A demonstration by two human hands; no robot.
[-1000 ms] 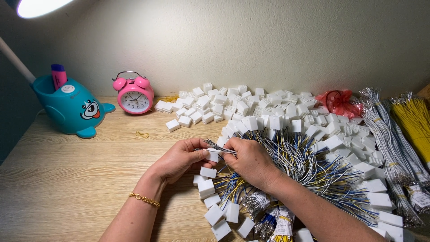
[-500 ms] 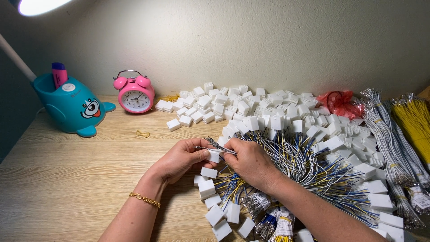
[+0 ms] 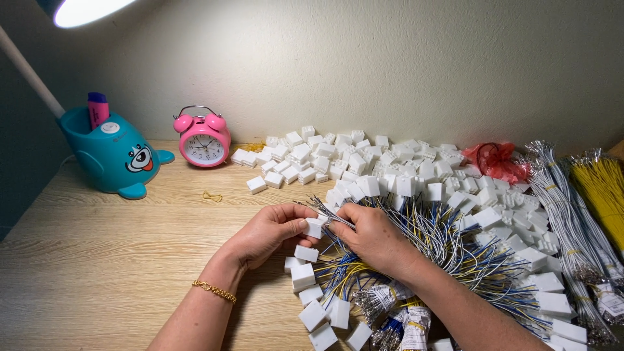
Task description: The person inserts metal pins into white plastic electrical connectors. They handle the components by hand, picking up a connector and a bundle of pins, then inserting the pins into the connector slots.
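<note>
**Both hands on one white connector at frame centre**

Far left: lamp arm [image 3: 26, 68] cut off by the frame edge, its shade [image 3: 88, 10] clipped at the top. Teal whale-shaped holder [image 3: 114, 156] stands upper left with a pink marker [image 3: 97, 109] half hidden inside. Pink alarm clock [image 3: 203, 138] just right of it, small rubber band [image 3: 212, 196] lying below the clock on the wooden table [image 3: 97, 260]

Left hand [image 3: 266, 233], gold bracelet [image 3: 213, 291] at the wrist, fingers closed in a pinch on a white connector housing [image 3: 314, 227] at frame centre. Right hand [image 3: 374, 237] touches the same housing from the right, fingers curled shut on thin wires [image 3: 328, 211] going into it; fingertips hidden, exact contact hard to make out

Below the hands, a fan of blue and yellow wires [image 3: 455, 250] with housings attached, lower end cut off. Loose white housings pile [image 3: 364, 162] above. Red bag [image 3: 497, 161], grey wire bundle [image 3: 562, 214] and yellow wire bundle [image 3: 604, 188] far right, partly cropped
</note>
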